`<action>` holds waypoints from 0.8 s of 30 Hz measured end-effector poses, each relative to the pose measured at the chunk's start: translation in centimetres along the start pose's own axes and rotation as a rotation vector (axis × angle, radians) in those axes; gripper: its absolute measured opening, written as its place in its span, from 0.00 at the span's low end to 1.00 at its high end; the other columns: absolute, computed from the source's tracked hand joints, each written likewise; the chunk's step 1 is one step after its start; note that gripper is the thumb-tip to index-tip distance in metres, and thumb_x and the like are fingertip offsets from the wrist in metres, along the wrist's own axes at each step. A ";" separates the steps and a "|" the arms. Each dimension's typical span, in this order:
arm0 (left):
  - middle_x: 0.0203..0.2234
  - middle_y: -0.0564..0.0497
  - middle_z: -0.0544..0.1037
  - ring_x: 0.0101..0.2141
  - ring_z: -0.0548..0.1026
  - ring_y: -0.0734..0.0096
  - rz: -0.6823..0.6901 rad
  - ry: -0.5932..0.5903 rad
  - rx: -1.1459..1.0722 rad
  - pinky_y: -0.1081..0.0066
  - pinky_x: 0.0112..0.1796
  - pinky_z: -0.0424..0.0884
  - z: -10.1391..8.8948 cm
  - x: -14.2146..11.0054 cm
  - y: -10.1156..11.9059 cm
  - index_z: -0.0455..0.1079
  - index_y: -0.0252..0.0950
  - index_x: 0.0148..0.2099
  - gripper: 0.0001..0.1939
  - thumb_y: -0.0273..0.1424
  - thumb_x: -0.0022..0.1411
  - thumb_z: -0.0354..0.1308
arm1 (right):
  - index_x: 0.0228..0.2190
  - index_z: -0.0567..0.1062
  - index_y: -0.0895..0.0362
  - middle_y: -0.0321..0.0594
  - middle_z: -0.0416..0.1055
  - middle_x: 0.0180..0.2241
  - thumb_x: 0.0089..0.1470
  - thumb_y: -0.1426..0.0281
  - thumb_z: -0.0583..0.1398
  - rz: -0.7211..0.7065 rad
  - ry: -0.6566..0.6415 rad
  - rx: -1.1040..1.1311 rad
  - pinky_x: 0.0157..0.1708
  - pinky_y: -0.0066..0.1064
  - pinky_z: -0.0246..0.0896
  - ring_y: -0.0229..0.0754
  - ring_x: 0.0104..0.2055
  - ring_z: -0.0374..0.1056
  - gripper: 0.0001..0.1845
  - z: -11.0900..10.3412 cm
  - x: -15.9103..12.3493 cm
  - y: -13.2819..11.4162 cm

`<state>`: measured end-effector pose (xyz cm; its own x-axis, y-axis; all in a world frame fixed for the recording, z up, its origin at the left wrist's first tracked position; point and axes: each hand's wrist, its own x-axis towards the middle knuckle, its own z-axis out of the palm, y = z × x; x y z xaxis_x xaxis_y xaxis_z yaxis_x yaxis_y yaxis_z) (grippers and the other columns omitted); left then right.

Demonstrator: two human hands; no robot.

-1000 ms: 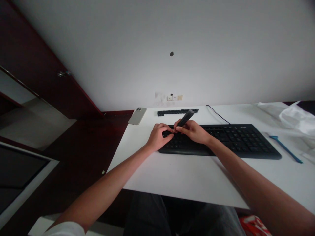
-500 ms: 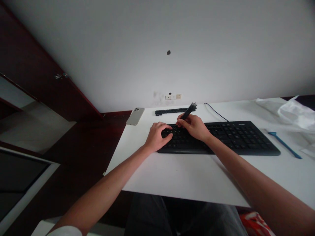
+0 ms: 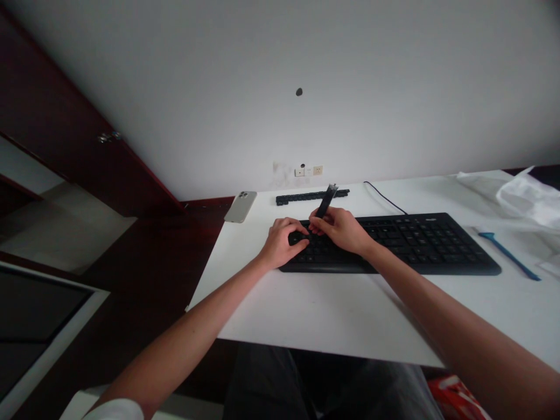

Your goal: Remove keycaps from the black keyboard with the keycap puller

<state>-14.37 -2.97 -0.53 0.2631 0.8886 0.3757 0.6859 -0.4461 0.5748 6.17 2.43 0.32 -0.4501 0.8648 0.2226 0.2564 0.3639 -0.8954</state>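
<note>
The black keyboard (image 3: 429, 242) lies on the white table. My left hand (image 3: 282, 242) rests at its left part, thumb and forefinger curved apart over the keys with a small gap between the tips. My right hand (image 3: 343, 230) grips a slim black brush (image 3: 326, 201), tilted, with its greyish frayed end up; its lower end is hidden by my fingers, low over the keys close to my left fingertips. Behind the keyboard lies a row of small black pieces that look like keycaps (image 3: 301, 199).
A phone (image 3: 241, 207) lies at the table's left edge. Right of the keyboard are a blue stick-like tool (image 3: 510, 256) and a crumpled white bag (image 3: 531, 198). The keyboard's cable (image 3: 385, 198) runs toward the wall with sockets (image 3: 308, 171).
My right hand has shifted slightly left with the brush, which now stands a little more upright. My left hand has stayed nearly in place.
</note>
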 end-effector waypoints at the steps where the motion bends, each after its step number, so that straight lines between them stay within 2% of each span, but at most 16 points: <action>1: 0.44 0.50 0.77 0.51 0.71 0.59 0.008 0.002 -0.008 0.56 0.55 0.68 0.0 0.0 -0.1 0.77 0.42 0.43 0.08 0.28 0.61 0.67 | 0.37 0.76 0.55 0.41 0.79 0.30 0.62 0.61 0.60 0.004 -0.007 -0.003 0.34 0.36 0.73 0.45 0.32 0.76 0.10 0.0 0.0 0.0; 7: 0.43 0.50 0.77 0.50 0.72 0.59 -0.003 0.042 -0.012 0.57 0.54 0.68 0.3 0.0 -0.3 0.77 0.42 0.42 0.08 0.28 0.59 0.68 | 0.37 0.77 0.55 0.40 0.79 0.30 0.63 0.61 0.60 -0.011 -0.036 -0.047 0.31 0.34 0.70 0.44 0.31 0.75 0.11 -0.1 -0.1 -0.5; 11: 0.41 0.51 0.77 0.47 0.73 0.61 0.002 0.066 -0.017 0.58 0.52 0.69 0.4 0.0 -0.4 0.75 0.41 0.40 0.07 0.26 0.59 0.67 | 0.37 0.78 0.55 0.38 0.78 0.30 0.63 0.62 0.59 -0.072 -0.054 -0.185 0.32 0.33 0.66 0.43 0.30 0.73 0.11 -0.1 -0.4 -1.5; 15: 0.42 0.51 0.78 0.47 0.73 0.60 -0.005 0.076 0.003 0.58 0.51 0.70 0.5 0.0 -0.4 0.74 0.41 0.44 0.12 0.27 0.58 0.68 | 0.40 0.80 0.55 0.38 0.78 0.29 0.63 0.61 0.60 -0.099 -0.077 -0.305 0.31 0.32 0.63 0.43 0.30 0.73 0.12 -0.2 -0.8 -2.8; 19: 0.42 0.51 0.78 0.48 0.73 0.59 -0.033 0.061 0.043 0.57 0.52 0.70 0.7 0.0 -0.3 0.75 0.42 0.44 0.10 0.30 0.60 0.68 | 0.41 0.80 0.55 0.39 0.80 0.32 0.63 0.61 0.60 -0.105 -0.100 -0.303 0.34 0.33 0.64 0.44 0.32 0.74 0.12 -0.3 -0.8 -3.0; 24: 0.42 0.51 0.78 0.48 0.72 0.60 -0.056 0.059 0.049 0.57 0.53 0.70 0.8 0.2 0.0 0.78 0.43 0.42 0.06 0.30 0.62 0.67 | 0.40 0.80 0.53 0.39 0.80 0.32 0.62 0.59 0.61 -0.111 -0.150 -0.203 0.36 0.35 0.66 0.46 0.34 0.74 0.13 -0.9 -0.4 -1.9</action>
<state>-13.82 -2.73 -1.02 0.1839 0.9037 0.3867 0.7309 -0.3888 0.5609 6.62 1.71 2.30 -0.6030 0.7602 0.2420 0.3580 0.5289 -0.7695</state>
